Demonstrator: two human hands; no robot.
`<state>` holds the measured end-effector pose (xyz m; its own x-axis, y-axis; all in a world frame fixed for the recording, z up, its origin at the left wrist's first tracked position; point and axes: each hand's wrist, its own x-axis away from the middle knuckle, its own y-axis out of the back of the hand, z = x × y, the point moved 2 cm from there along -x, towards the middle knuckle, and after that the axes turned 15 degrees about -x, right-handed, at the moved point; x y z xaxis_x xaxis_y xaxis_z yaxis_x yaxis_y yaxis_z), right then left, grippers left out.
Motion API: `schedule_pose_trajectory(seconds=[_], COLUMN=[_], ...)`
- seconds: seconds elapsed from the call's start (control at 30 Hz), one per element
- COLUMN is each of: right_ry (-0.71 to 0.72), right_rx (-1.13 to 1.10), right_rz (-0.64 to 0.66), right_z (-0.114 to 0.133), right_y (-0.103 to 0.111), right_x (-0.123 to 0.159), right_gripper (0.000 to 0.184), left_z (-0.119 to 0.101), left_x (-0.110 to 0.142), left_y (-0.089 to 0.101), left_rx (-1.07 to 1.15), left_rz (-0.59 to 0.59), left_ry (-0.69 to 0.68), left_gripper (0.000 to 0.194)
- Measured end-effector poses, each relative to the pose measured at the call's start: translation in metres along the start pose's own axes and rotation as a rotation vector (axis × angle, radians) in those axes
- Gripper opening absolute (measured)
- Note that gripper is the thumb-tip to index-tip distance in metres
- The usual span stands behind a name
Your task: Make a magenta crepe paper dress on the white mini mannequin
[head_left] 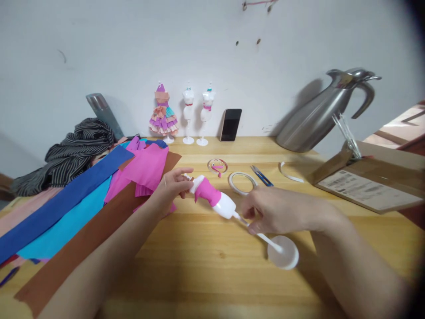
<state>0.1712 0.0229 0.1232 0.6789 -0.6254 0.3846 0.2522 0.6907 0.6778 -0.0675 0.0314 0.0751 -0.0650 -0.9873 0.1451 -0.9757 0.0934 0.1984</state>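
Observation:
A small white dress form [226, 206] with pink paper around its upper body is tilted over the table, its round base [283, 252] toward the lower right. My left hand [175, 182] pinches the top end near its neck. With closed fingers, my right hand [262, 210] grips the thin white stand rod between body and base. Just beyond the right hand lie a roll of double-sided tape [231, 180] and blue thread snips [262, 176]. Close to my left hand are strips of pink crepe paper [149, 166].
Blue [66, 208], turquoise and brown paper strips cover the left side, beside a striped cloth [79, 141]. Several dress forms, one in a ruffled paper dress [164, 113], and a phone [231, 125] stand by the wall. A steel jug [318, 110] and cardboard box [372, 177] are at right.

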Motion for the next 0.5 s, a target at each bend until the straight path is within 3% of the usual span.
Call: schedule_pose_trajectory(seconds=[0.13, 0.33, 0.5], right_ry=[-0.028, 0.051, -0.015], right_rx=[0.046, 0.000, 0.002], right_rz=[-0.008, 0.041, 0.003], right_z=[-0.002, -0.005, 0.003], right_y=[-0.012, -0.023, -0.031], right_x=[-0.013, -0.024, -0.029], right_gripper=[0.024, 0.011, 0.014], left_z=[0.003, -0.001, -0.008], left_x=[-0.006, -0.007, -0.008], left_y=[0.012, 0.019, 0.025], left_rx=[0.026, 0.049, 0.064], left_rz=[-0.079, -0.153, -0.182], left_ry=[0.028, -0.018, -0.053], left_gripper=[0.053, 0.048, 0.041])
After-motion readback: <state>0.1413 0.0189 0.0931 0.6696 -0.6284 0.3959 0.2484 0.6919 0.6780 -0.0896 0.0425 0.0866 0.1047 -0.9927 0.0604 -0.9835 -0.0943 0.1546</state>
